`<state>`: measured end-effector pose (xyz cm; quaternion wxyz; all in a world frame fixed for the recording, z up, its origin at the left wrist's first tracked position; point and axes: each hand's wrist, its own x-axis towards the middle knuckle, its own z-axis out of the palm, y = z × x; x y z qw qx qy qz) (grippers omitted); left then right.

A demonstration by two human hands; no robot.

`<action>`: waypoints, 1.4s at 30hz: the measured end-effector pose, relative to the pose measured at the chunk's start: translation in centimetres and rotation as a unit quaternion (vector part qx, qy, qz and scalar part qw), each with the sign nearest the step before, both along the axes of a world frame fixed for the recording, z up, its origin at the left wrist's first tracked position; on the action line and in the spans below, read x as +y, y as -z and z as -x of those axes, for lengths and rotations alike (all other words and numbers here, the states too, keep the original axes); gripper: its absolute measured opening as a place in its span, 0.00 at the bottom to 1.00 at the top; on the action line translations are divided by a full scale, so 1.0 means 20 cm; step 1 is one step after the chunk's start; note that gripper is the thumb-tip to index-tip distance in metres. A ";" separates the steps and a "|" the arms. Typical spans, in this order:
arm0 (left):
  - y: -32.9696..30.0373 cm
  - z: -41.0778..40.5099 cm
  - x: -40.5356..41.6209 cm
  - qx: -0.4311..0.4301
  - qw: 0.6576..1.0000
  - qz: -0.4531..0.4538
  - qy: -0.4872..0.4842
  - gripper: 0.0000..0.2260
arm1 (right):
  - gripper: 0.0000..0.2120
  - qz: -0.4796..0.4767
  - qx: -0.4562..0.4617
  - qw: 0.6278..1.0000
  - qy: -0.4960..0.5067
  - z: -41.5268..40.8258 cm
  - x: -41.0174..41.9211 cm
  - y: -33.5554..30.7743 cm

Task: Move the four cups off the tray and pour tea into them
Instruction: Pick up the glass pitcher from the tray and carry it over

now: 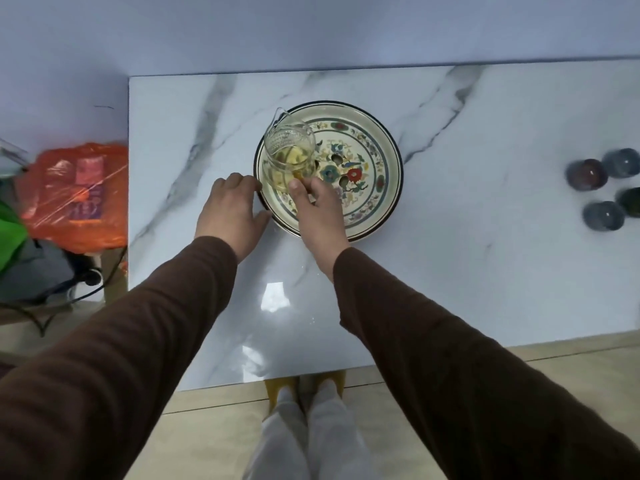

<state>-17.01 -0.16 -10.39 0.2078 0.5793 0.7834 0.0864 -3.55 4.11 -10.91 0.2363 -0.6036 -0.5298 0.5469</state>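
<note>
A round floral tray (367, 161) sits in the middle of the marble table. On its left part stands a glass pitcher (289, 150) holding yellowish tea. My right hand (320, 209) grips the pitcher's handle on its near side. My left hand (233, 211) rests flat on the table, fingers touching the tray's left rim. Several dark glazed cups stand off the tray at the table's right edge: a reddish one (587, 174), a bluish one (621, 162), a grey-blue one (604, 215) and a dark green one (631, 201), partly cut off by the frame.
The white marble table (467, 265) backs onto a pale wall. An orange plastic bag (74, 199), a green item and cables lie left of the table. My feet in yellow slippers (280, 388) stand at the table's near edge.
</note>
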 end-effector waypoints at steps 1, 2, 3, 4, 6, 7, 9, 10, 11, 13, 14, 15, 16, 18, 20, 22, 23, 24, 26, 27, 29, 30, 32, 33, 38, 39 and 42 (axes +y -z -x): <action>0.00 0.00 0.00 0.001 1.000 0.000 0.002 0.18 | 0.14 0.009 0.016 1.000 0.008 0.01 0.00 0.01; 0.01 0.00 0.01 0.001 1.000 0.001 0.004 0.18 | 0.13 0.020 0.035 0.999 0.017 0.02 0.01 0.01; 0.01 -0.01 0.01 0.001 1.000 0.000 0.005 0.18 | 0.13 0.034 0.057 0.997 0.025 0.03 0.01 0.02; 0.01 -0.01 0.01 0.003 1.000 -0.001 0.007 0.18 | 0.12 0.049 0.076 0.995 0.033 0.03 0.01 0.02; 0.00 -0.02 0.01 0.008 1.000 -0.001 0.013 0.18 | 0.11 0.067 0.094 0.992 0.048 0.03 0.02 0.02; 0.00 -0.03 0.01 0.008 1.000 0.000 0.017 0.18 | 0.11 0.070 0.096 0.992 0.053 0.02 0.02 0.02; -0.02 -0.05 0.02 0.008 1.000 0.004 0.024 0.18 | 0.11 0.066 0.091 0.992 0.058 -0.03 0.02 0.00; -0.03 -0.07 0.03 0.007 1.000 0.006 0.027 0.18 | 0.12 0.061 0.090 0.992 0.058 -0.06 0.01 -0.01; -0.05 -0.08 0.03 0.005 1.000 0.007 0.030 0.18 | 0.12 0.052 0.089 0.993 0.059 -0.11 0.01 -0.04; -0.08 -0.13 0.04 -0.004 0.999 0.010 0.038 0.18 | 0.12 0.033 0.087 0.994 0.065 -0.20 0.00 -0.10; -0.09 -0.16 0.05 -0.009 0.999 0.010 0.045 0.18 | 0.13 0.023 0.082 0.994 0.071 -0.25 0.00 -0.13; -0.11 -0.20 0.06 -0.013 0.999 0.007 0.052 0.18 | 0.13 0.015 0.075 0.994 0.076 -0.30 0.00 -0.16; -0.13 -0.24 0.07 -0.017 0.998 0.003 0.060 0.18 | 0.14 0.008 0.071 0.994 0.081 -0.36 -0.01 -0.20; -0.17 -0.35 0.09 -0.026 0.996 -0.006 0.082 0.18 | 0.14 0.001 0.077 0.993 0.094 -0.49 -0.05 -0.26; -0.20 -0.47 0.10 -0.031 0.994 -0.014 0.103 0.19 | 0.13 -0.009 0.072 0.992 0.107 -0.63 -0.09 -0.30; -0.22 -0.60 0.11 -0.032 0.991 -0.020 0.128 0.19 | 0.13 -0.015 0.056 0.991 0.122 -0.79 -0.13 -0.33; -0.23 -0.67 0.12 -0.031 0.989 -0.020 0.141 0.18 | 0.13 -0.015 0.046 0.991 0.128 -0.88 -0.15 -0.34; -0.24 -0.74 0.12 -0.033 0.987 -0.019 0.153 0.18 | 0.13 -0.015 0.035 0.991 0.131 -0.96 -0.17 -0.36; -0.25 -0.88 0.12 -0.042 0.984 -0.011 0.172 0.18 | 0.13 -0.013 0.014 0.991 0.132 -1.13 -0.20 -0.38; -0.25 -0.96 0.12 -0.045 0.982 -0.007 0.184 0.19 | 0.13 -0.012 0.005 0.991 0.132 -1.22 -0.22 -0.38; -0.26 -1.14 0.11 -0.044 0.979 -0.006 0.201 0.20 | 0.13 -0.017 -0.010 0.991 0.133 -1.42 -0.26 -0.40; -0.26 -1.21 0.10 -0.042 0.978 -0.005 0.206 0.20 | 0.13 -0.020 -0.016 0.991 0.133 -1.49 -0.27 -0.41; -0.26 -1.40 0.09 -0.035 0.975 -0.004 0.218 0.21 | 0.13 -0.022 -0.025 0.991 0.129 -1.69 -0.29 -0.42; -0.26 -1.50 0.09 -0.030 0.975 -0.001 0.220 0.21 | 0.13 -0.022 -0.028 0.992 0.123 -1.78 -0.30 -0.42; -0.25 -1.90 0.11 -0.023 0.976 0.006 0.218 0.21 | 0.14 -0.017 -0.043 0.993 0.107 -2.20 -0.28 -0.42; -0.25 -1.97 0.13 -0.023 0.976 0.007 0.217 0.21 | 0.14 -0.014 -0.047 0.993 0.106 -2.27 -0.27 -0.41; -0.25 -2.13 0.19 -0.026 0.976 0.010 0.214 0.21 | 0.16 -0.008 -0.042 0.993 0.110 -2.44 -0.22 -0.40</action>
